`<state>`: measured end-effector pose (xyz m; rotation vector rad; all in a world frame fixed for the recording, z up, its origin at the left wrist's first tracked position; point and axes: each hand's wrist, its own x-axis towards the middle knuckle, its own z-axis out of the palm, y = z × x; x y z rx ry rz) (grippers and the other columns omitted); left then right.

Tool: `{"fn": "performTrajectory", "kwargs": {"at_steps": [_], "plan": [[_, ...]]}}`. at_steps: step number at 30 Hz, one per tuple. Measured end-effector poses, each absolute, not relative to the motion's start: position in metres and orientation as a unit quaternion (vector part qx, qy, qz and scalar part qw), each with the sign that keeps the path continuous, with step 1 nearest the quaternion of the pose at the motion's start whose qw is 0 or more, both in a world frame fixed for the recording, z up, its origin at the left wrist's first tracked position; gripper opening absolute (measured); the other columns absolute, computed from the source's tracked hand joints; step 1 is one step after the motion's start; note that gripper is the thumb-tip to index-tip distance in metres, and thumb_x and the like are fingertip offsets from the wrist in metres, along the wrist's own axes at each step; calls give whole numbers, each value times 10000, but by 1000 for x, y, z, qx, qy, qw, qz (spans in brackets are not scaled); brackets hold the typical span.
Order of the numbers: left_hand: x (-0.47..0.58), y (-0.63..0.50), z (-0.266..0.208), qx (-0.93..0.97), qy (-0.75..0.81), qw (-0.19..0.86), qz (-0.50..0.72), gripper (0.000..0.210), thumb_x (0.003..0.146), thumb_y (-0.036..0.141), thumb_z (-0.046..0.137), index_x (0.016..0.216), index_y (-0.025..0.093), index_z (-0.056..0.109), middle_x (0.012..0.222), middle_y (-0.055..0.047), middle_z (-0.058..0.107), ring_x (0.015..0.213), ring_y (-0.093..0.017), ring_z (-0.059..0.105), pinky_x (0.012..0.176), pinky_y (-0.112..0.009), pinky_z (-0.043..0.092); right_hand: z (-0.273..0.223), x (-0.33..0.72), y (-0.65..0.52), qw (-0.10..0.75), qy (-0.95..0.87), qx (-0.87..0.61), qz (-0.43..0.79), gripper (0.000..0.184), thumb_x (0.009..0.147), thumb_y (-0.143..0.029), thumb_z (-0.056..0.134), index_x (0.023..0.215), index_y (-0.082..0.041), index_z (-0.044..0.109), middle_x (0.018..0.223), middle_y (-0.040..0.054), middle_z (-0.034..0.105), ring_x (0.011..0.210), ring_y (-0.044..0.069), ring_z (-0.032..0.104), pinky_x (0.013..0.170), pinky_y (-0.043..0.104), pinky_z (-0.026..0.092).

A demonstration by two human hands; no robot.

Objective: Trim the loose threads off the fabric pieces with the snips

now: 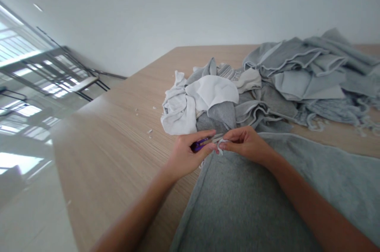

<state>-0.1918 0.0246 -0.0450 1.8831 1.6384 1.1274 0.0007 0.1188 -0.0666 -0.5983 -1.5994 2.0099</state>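
Note:
My left hand [190, 151] is closed around small purple-handled thread snips [199, 145], whose tips point right, toward my other hand. My right hand [246, 144] pinches a short whitish strip [220, 147] between thumb and fingertips, at the top left corner of a large grey cloth [237, 200]. The fingertips of both hands nearly meet there. Fingers partly hide the snips, so whether their blades touch the strip cannot be made out. The grey cloth lies spread below my hands and under my right forearm.
Just beyond my hands is a heap of white and grey fabric pieces [212, 89]. A taller pile of grey cloths [308, 62] lies at the back right. Small white scraps [150, 131] dot the wooden table [118, 157]. Left of its edge stands a bench [84, 84].

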Motion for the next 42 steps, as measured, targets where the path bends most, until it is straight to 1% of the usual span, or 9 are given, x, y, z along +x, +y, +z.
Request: {"fn": "performTrajectory", "kwargs": {"at_steps": [5,7,10,12,16,25,30,36,42], "plan": [[-180,27,-51,612,603,315,402,308,819,421,778,923,132,766,633,15,644,526,-93,507,493,-193,361,-70,-1,119,281,-586,-247,719,345,606,-430,916,794,-173,784,758,36,792,701,169,739,673,263,567],[-177,28,-52,591,606,340,410,348,821,461,759,919,127,766,586,36,571,494,-78,423,470,-194,301,-70,-2,119,300,-590,-261,703,365,591,-432,923,800,-175,769,752,38,788,683,172,738,656,270,572],[-175,29,-52,568,607,357,425,418,811,513,747,985,135,783,590,38,541,510,-81,376,479,-205,281,-69,-3,118,330,-599,-283,672,385,588,-437,921,822,-178,760,761,44,789,683,180,737,669,294,583],[-173,29,-52,557,607,364,435,423,792,524,755,968,140,793,600,36,536,532,-88,374,494,-213,281,-68,-4,118,349,-609,-296,648,382,577,-419,930,822,-179,761,782,50,791,704,185,733,690,301,582],[-170,29,-57,538,606,378,448,386,785,515,743,805,131,773,595,36,511,558,-98,385,520,-226,275,-67,-3,117,377,-628,-321,600,350,576,-399,932,788,-181,760,757,46,768,713,185,704,670,289,559],[-168,31,-55,534,583,408,457,428,791,541,707,678,130,687,583,51,419,574,-98,350,539,-240,227,-57,3,118,375,-672,-315,555,334,644,-479,880,767,-185,780,718,36,739,671,172,647,646,293,517],[-170,32,-56,531,576,413,465,440,780,562,706,683,135,673,601,51,411,587,-101,351,546,-237,241,-50,6,117,377,-695,-310,529,334,705,-526,829,751,-197,789,765,49,748,737,198,649,718,324,529],[-171,33,-56,529,582,407,464,451,777,572,685,711,127,707,596,41,433,578,-105,349,530,-234,237,-42,15,119,369,-712,-320,504,347,719,-548,814,734,-202,791,753,57,750,738,215,666,705,331,539],[-174,32,-52,543,580,397,459,464,697,605,726,696,141,726,619,29,512,608,-126,410,544,-228,299,-6,73,109,380,-721,-370,446,200,747,-459,836,767,-261,812,823,65,783,805,244,698,757,353,547]]}}
